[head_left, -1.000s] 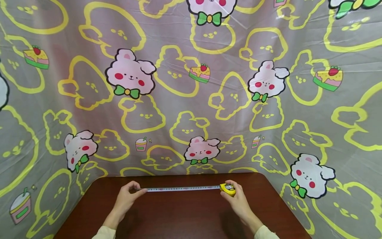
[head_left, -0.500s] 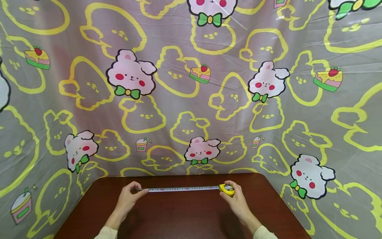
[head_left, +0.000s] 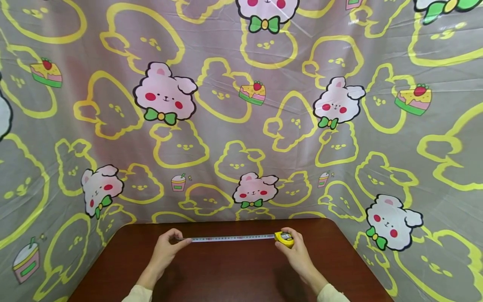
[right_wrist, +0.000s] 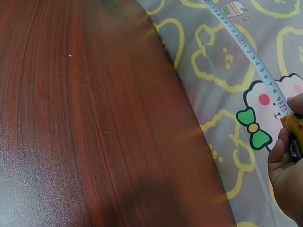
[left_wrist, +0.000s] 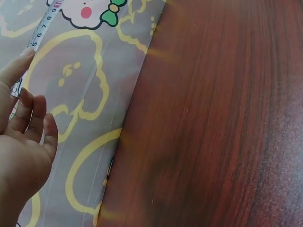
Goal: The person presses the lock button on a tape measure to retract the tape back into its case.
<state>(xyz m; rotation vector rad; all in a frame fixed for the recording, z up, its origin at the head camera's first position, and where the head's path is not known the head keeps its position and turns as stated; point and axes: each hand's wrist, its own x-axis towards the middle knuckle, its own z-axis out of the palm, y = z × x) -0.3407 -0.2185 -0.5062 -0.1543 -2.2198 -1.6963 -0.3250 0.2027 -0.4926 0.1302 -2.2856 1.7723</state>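
A yellow tape measure (head_left: 285, 239) is gripped in my right hand (head_left: 299, 255), its case turned toward the left. From it a white blade (head_left: 235, 238) runs straight across, above the table, to my left hand (head_left: 164, 251). There the thumb and fingers pinch the blade near its free end. In the left wrist view the thumb lies on the blade (left_wrist: 41, 29) while the other fingers curl loosely below. The right wrist view shows the blade (right_wrist: 258, 65) out to about the 30 mark at the case's mouth; part of the case (right_wrist: 296, 126) is cut off by the frame edge.
A dark reddish-brown wooden table (head_left: 226, 277) lies under both hands, its far corners rounded. Behind it and along both sides hangs a grey curtain (head_left: 226, 126) printed with rabbits, cakes and yellow outlines. Faint shadows of the hands fall on the tabletop.
My hands have drawn slightly closer: the left has shifted right, the right has shifted a little left. The visible stretch of blade between them is shorter.
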